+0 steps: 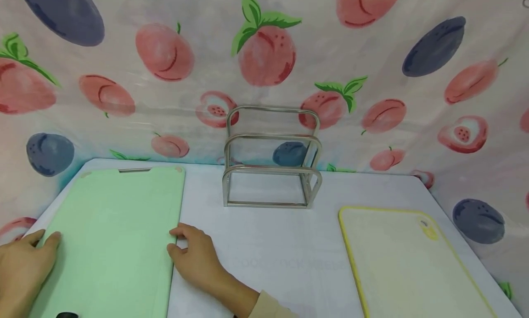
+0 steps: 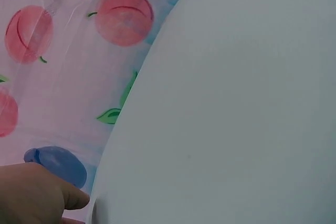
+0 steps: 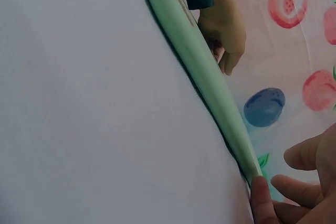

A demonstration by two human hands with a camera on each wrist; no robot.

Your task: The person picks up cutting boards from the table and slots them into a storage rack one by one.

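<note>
A light green cutting board [image 1: 111,217] lies flat on the left part of the white table, a slot near its far edge. At the board's left edge is my left hand [image 1: 26,267], its thumb held apart from the fingers. My right hand [image 1: 202,258] is at the opposite long edge, thumb and index finger spread a little. In the right wrist view, a fingertip of the right hand [image 3: 294,198] touches the side of the green board [image 3: 202,77]. The left wrist view shows only part of the left hand [image 2: 42,195] beside a pale surface.
A metal rack [image 1: 268,203] with three upright loops stands at the back middle of the table [image 1: 264,244]. To the right lies a cream cutting board with a yellow rim [image 1: 405,263]. A fruit-printed sheet [image 1: 215,42] hangs behind. A small black object [image 1: 67,315] shows at the bottom left.
</note>
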